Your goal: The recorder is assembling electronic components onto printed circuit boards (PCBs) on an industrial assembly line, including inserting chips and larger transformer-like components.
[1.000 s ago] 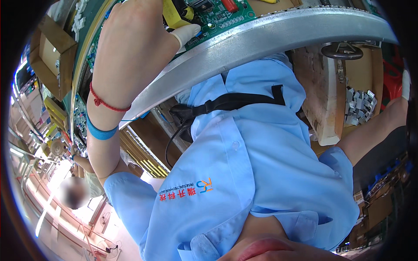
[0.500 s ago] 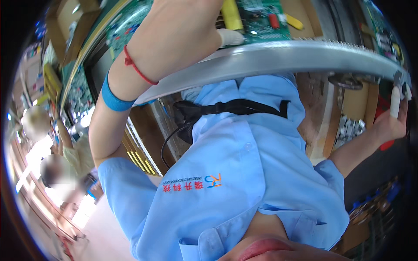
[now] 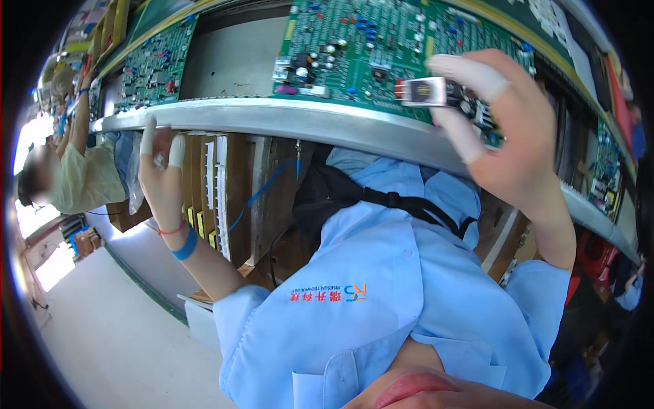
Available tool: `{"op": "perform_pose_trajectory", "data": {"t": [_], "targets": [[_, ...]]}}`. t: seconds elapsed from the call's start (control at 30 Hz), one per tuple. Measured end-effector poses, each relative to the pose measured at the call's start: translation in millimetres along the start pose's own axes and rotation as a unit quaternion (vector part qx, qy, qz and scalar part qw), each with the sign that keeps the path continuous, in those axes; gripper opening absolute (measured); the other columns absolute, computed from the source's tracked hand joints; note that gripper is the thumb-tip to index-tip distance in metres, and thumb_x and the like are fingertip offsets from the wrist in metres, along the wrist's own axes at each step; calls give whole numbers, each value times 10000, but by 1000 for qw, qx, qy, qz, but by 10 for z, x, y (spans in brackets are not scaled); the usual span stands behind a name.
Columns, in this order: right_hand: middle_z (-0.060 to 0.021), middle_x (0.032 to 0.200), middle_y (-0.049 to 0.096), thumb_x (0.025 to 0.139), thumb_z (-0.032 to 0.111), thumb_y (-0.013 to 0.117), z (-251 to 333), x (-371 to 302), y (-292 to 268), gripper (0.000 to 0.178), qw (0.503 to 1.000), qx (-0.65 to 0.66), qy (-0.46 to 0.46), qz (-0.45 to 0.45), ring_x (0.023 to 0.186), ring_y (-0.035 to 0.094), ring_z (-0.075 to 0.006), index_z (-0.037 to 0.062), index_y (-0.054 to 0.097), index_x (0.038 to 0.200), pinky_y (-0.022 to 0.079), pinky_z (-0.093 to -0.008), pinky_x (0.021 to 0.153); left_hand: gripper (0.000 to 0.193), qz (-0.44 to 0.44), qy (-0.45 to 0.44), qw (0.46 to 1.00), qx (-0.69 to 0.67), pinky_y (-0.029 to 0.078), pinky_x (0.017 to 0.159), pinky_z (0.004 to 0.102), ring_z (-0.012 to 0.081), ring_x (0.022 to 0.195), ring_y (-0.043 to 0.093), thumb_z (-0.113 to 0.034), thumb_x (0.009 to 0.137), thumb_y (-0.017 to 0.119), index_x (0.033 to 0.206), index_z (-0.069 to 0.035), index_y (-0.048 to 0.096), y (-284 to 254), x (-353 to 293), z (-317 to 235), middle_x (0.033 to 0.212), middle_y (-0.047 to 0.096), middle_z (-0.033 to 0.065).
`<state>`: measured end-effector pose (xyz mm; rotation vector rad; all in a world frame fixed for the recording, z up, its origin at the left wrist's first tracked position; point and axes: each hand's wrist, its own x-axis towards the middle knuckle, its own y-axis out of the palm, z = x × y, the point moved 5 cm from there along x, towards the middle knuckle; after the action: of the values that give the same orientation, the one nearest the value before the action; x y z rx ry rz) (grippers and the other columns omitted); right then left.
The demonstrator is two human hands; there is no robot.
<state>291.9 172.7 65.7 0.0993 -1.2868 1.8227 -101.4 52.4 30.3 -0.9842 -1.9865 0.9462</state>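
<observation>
My right hand [image 3: 511, 116], with white finger cots on its thumb and fingertips, is over a large green circuit board [image 3: 340, 58]. Between thumb and forefinger it pinches a small silver-framed component with a black middle [image 3: 424, 91]. Reddish ends show on its left side. Whether it touches the board, I cannot tell. My left hand [image 3: 163, 187] is off to the left, fingers raised and apart, beside the metal rail [image 3: 238, 112]. White cots cover two of its fingertips, and a red cord and blue band circle the wrist.
Another circuit board [image 3: 153, 71] lies farther left on the line, past a grey plate [image 3: 228, 61]. A blue lead [image 3: 266, 184] hangs from a clip on the rail. Below stand cardboard boxes [image 3: 248, 198]. At the far left a person [image 3: 82, 170] works.
My left hand has pulled back from over the board to the left. My right hand has come from the far right to over the board, now with the silver-framed component. The view has shifted.
</observation>
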Motion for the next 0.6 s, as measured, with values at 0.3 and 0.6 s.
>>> {"op": "perform_pose_trajectory", "data": {"t": [0.3, 0.6], "targets": [[-69, 875, 613, 682, 127, 750, 129, 593, 826, 287, 984, -108, -111, 87, 817, 601, -234, 50, 651, 940, 440, -355, 693, 408, -51, -210, 912, 347, 384, 931, 463, 295, 996, 625, -295, 851, 661, 1222, -130, 634, -175, -1083, 1651, 1092, 672, 113], [-80, 866, 627, 665, 92, 785, 96, 667, 994, 348, 978, -107, -102, 146, 751, 589, -251, 64, 663, 989, 420, -360, 638, 393, -17, -251, 916, 312, 373, 906, 454, 296, 1014, 611, -325, 877, 623, 1218, -128, 635, 206, -1070, 1806, 1073, 668, 92]]}}
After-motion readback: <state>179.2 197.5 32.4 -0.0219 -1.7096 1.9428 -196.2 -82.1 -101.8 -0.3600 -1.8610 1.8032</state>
